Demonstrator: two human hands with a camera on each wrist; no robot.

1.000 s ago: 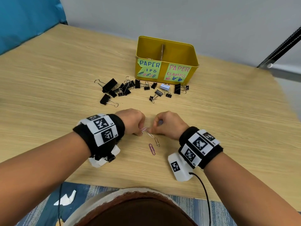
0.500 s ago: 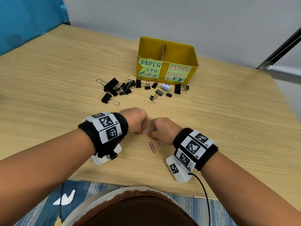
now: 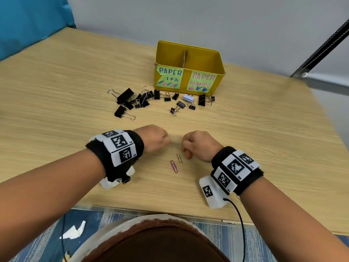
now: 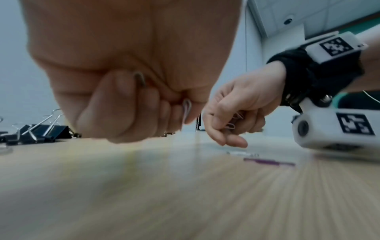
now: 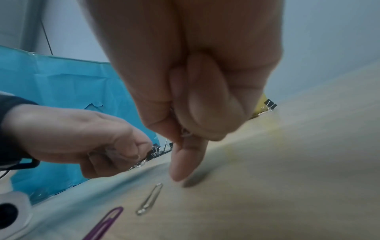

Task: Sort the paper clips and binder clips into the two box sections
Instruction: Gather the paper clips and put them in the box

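Observation:
Both hands hover low over the table near its front edge, a small gap between them. My left hand [image 3: 165, 142] is curled and pinches a pale paper clip [image 4: 186, 108]. The fingers of my right hand [image 3: 186, 150] are curled round small paper clips [image 4: 230, 125], with one finger pointing down at the table. A silver paper clip [image 3: 179, 158] and a purple paper clip [image 3: 174, 166] lie on the wood just below the hands. Several black binder clips [image 3: 124, 96] and a pale one [image 3: 188, 97] are scattered in front of the yellow box [image 3: 188, 59], which has a divider and two labels.
The box stands at the back middle of the wooden table [image 3: 264, 138]. A blue panel [image 3: 28, 25] lies at the far left and a dark bar [image 3: 321, 44] at the far right. The table's front edge runs just behind my wrists.
My hands were touching, working on a clip between them. They have drawn apart, each keeping hold of a clip. The two clips on the table have not moved.

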